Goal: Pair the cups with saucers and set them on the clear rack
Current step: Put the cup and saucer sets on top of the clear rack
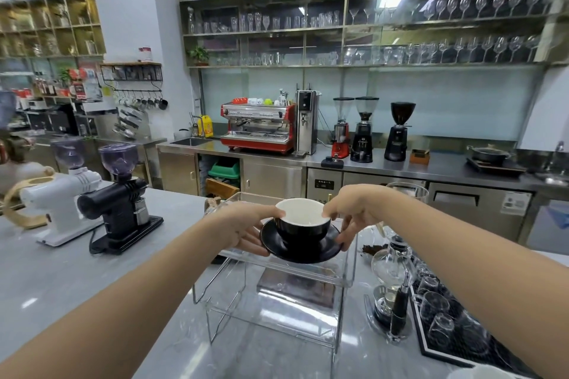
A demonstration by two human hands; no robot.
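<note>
Head cam: black cup [303, 226] w/ white inside sits on black saucer [300, 244], both between my hands at the top tier of the clear rack [277, 301]. My left hand [246, 229] grips the saucer's left edge, thumb on cup rim. My right hand [351, 215] pinches the right edge, thumb on rim too. Rack stands on the grey counter [61, 271].
</note>
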